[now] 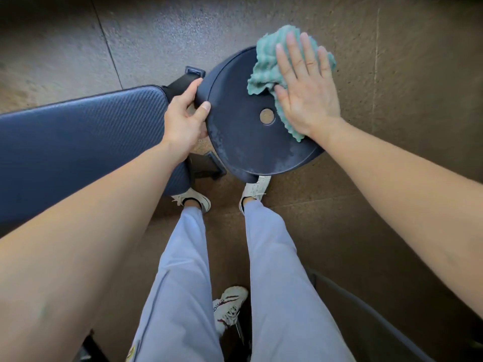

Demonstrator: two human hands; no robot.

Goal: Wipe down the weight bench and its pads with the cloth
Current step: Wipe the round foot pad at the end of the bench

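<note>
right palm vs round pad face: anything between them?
Yes: the green cloth lies bunched between the flat right hand and the round pad. Head view shows it. The left hand grips the pad's rim bare.

bench pad (78, 142) blocks left, bare floor (392, 74) open right

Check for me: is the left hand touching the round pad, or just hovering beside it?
Touching. The head view shows the left hand gripping the round pad's rim, thumb on its top face and fingers wrapped around the edge.
</note>
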